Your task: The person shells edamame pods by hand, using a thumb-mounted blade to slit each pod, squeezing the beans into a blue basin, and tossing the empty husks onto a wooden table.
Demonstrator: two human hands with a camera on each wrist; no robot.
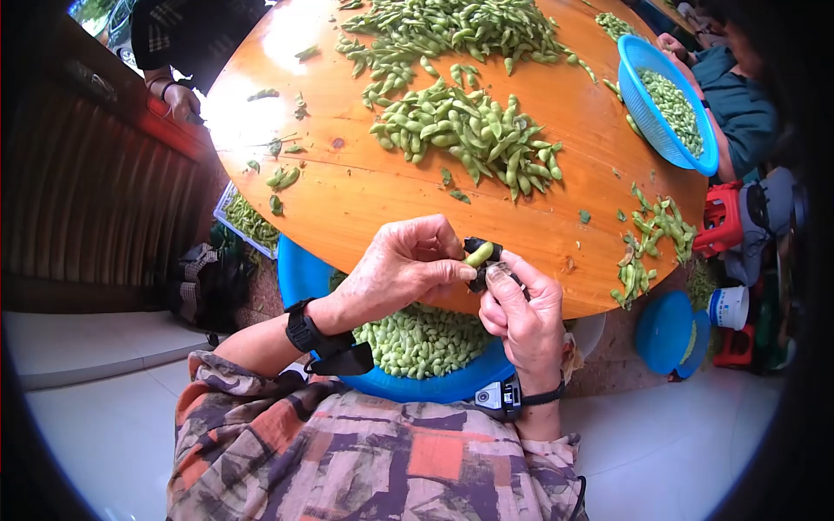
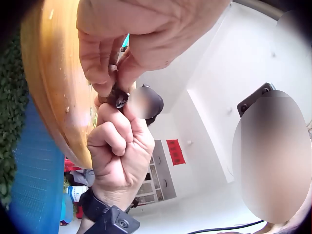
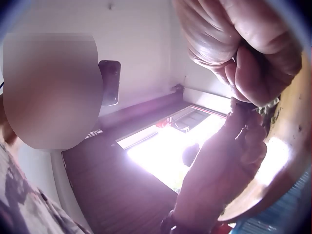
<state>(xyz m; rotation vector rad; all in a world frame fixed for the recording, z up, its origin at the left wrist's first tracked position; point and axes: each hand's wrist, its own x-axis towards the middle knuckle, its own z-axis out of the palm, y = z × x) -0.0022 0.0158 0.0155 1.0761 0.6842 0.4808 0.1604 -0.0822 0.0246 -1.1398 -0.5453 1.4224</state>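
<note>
In the head view, my left hand (image 1: pixel 404 256) pinches a green soybean pod (image 1: pixel 478 254) between thumb and fingers, over the table's near edge. My right hand (image 1: pixel 526 308) meets it from the other side, thumb and finger closed at the pod, with black coverings (image 1: pixel 483 247) at the fingertips. The remaining fingers of that hand are curled in. Below both hands lies a wide blue basin (image 1: pixel 408 391) of shelled green beans (image 1: pixel 421 343). Both wrist views show the fingertips meeting; the fingers hide most of the pod there.
A wooden table (image 1: pixel 330 200) bears a heap of soybean pods (image 1: pixel 469 130), with a larger pile (image 1: pixel 452 30) behind. At the right stand a blue colander (image 1: pixel 660 113) of beans and a red stool (image 1: pixel 719 217). Another person's hand (image 1: pixel 181 102) is at the left edge.
</note>
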